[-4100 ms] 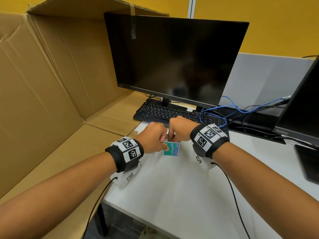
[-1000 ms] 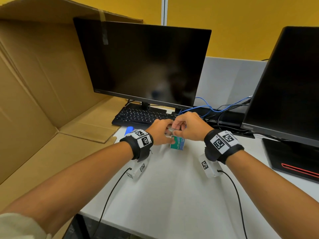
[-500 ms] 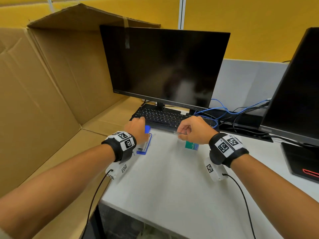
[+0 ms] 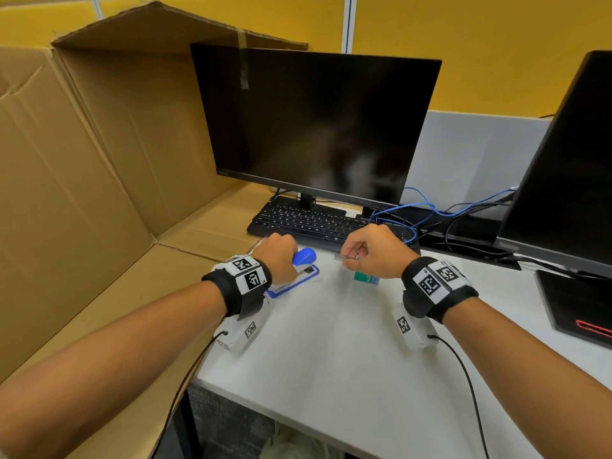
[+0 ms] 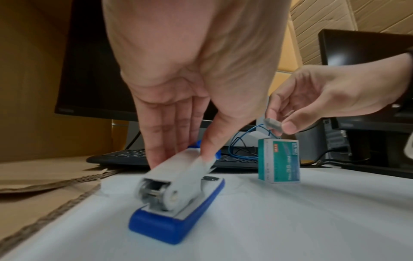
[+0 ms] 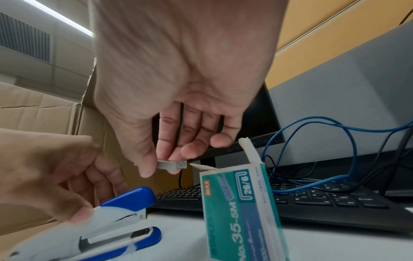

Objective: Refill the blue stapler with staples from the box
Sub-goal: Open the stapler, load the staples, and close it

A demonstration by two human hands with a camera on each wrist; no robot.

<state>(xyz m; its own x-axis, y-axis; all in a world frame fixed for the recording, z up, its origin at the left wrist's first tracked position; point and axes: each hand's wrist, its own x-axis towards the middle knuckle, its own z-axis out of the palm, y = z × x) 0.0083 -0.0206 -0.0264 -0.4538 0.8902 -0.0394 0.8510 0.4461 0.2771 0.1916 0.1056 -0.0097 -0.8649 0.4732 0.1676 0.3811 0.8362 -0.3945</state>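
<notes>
The blue stapler (image 4: 299,276) lies on the white desk (image 4: 331,359), at its left edge. My left hand (image 4: 280,256) grips its grey upper arm (image 5: 178,176) from both sides, thumb on the right and fingers on the left. The stapler's blue nose (image 6: 132,196) points at the keyboard. My right hand (image 4: 367,251) pinches a short grey strip of staples (image 6: 176,165) between thumb and fingertips, in the air just above the staple box. The teal staple box (image 6: 241,211) stands upright on the desk with its top flap open, right of the stapler.
A black keyboard (image 4: 304,221) and a dark monitor (image 4: 314,127) stand right behind the hands. Blue cables (image 4: 424,207) lie behind the right hand. A second monitor (image 4: 569,167) fills the right side. A big open cardboard box (image 4: 82,177) borders the desk's left edge.
Both hands were on the staple box a second ago. My left hand has since moved left onto the stapler, and my right hand has risen off the box with the staple strip.
</notes>
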